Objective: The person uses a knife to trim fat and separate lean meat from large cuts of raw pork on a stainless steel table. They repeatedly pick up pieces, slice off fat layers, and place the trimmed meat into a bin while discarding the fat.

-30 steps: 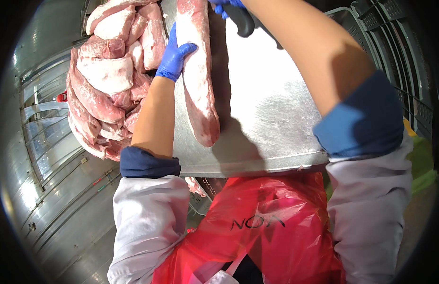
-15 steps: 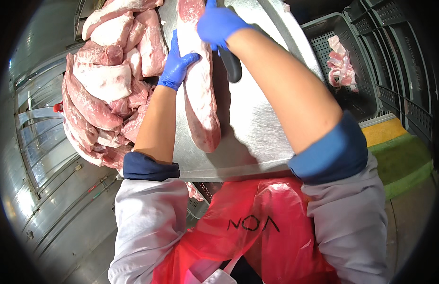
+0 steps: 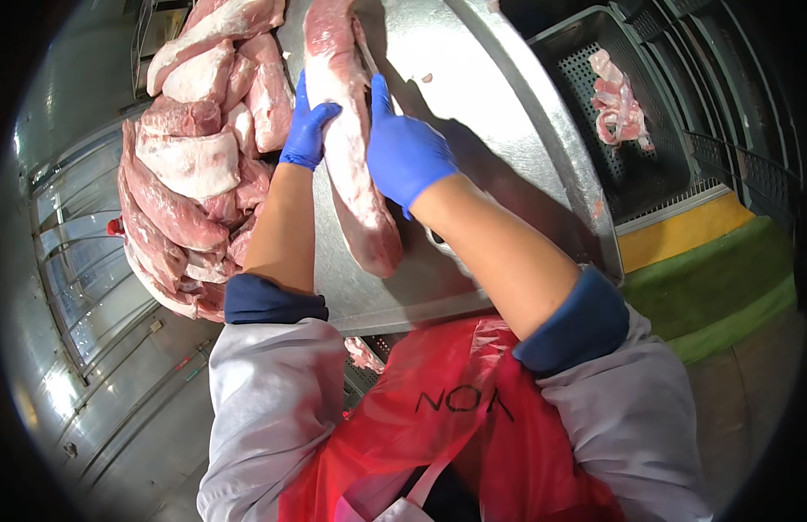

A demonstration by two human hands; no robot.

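A long pale-pink strip of raw pork (image 3: pixel 351 217) lies lengthwise on the steel tray (image 3: pixel 516 113). My blue-gloved left hand (image 3: pixel 306 126) grips its left side, thumb on top. On the strip's right, my gloved right hand (image 3: pixel 408 152) is closed round a knife, mostly hidden under it, with the end of its dark handle (image 3: pixel 436 237) peeking out below and the index finger stretched forward along the meat. A big heap of raw meat pieces (image 3: pixel 182 165) rises just left of my left hand.
A dark perforated crate (image 3: pixel 664 174) with meat trimmings (image 3: pixel 616 100) sits right of the tray, above yellow (image 3: pixel 682 230) and green (image 3: pixel 716 296) surfaces. Another crate (image 3: pixel 364 372) shows beneath the near edge. A steel wall with a barred window-like panel (image 3: pixel 77 252) is at left.
My right hand and knife have swung down from the top to beside the strip's middle. My left hand has shifted slightly left with the meat, and the right-hand crate has come into view.
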